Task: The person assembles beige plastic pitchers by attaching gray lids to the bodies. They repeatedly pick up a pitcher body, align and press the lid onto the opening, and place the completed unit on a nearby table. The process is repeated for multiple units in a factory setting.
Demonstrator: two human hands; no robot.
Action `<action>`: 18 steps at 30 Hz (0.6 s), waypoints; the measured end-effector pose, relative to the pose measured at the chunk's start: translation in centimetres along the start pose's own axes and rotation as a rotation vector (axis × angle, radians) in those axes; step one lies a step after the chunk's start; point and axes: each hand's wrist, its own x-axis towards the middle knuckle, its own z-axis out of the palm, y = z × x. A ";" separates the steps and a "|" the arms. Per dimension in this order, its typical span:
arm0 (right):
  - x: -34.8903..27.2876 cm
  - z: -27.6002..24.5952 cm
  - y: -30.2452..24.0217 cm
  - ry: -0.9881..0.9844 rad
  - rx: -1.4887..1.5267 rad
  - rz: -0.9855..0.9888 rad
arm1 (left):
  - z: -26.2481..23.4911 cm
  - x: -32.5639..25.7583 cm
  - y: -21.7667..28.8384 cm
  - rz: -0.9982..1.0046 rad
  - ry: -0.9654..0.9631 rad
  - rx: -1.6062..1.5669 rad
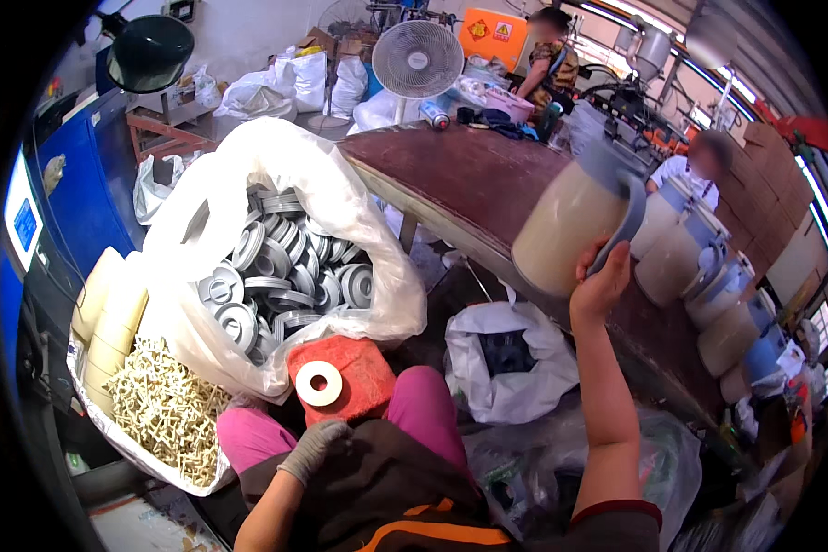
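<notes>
My bare right hand (603, 281) is closed round the grey-blue handle of a beige jug (561, 225) and holds it, tilted, above the brown table. My left hand (320, 448), in a grey knitted glove, rests over my lap with its fingers curled and nothing visible in them. Just beyond it, a cream ring (303, 382) with a dark hole lies on a red cloth-like pad (363, 368) between my knees. A big white sack (170, 276) stands open in front of me, full of grey round lids (294, 267).
Small cream plastic parts (170, 405) fill a bin at the left. Several similar jugs (667, 262) line the right end of the brown table (451, 175). A white bag (469, 368) with dark parts stands below it. A fan (418, 60) and two people are farther back.
</notes>
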 end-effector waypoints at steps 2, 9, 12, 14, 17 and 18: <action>1.5 -2.6 2.2 -0.094 -0.068 0.055 | 0.7 -0.4 0.4 -0.066 0.013 -0.268; 0.3 -5.0 9.5 -0.182 -0.678 0.070 | 2.1 -1.1 -2.2 -0.420 -0.007 -0.483; -8.7 -1.3 7.8 -0.561 -0.707 0.061 | 2.8 -1.4 -4.2 -0.167 -0.093 0.200; -14.2 -0.6 8.1 -0.871 -0.685 -0.146 | 2.4 -1.0 -4.4 -0.124 -0.054 -0.031; -21.9 -0.5 10.2 -1.289 -0.718 -0.062 | 1.1 -0.4 -1.4 -0.174 -0.054 -0.220; -24.6 -1.2 11.7 -1.304 -0.718 -0.059 | 0.6 0.4 0.1 -0.219 -0.099 -0.145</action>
